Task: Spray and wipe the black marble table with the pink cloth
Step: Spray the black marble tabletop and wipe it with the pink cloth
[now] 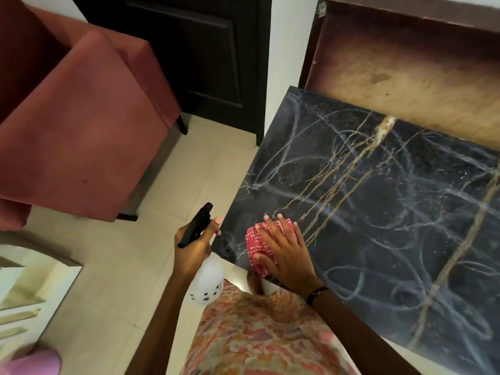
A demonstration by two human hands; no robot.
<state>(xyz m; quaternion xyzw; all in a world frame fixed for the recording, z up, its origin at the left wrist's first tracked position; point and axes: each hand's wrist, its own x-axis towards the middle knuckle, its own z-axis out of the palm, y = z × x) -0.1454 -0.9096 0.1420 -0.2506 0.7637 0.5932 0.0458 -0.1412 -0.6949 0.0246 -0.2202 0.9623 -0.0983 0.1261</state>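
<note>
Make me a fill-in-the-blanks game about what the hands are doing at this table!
1. The right hand presses the pink cloth flat on the black marble ____.
2. The left hand grips a spray ____.
3. The sprayer's trigger head is coloured ____.
4. The armchair beside the table is coloured ____.

Missing words: table; bottle; black; red

The right hand (284,253) covers most of the pink cloth (257,239). The table (392,198) runs off the right edge. The left hand (193,244) hides the spray bottle's (207,282) neck; its label marks are too blurred to read. The red chair (81,117) is cut off left.
</note>
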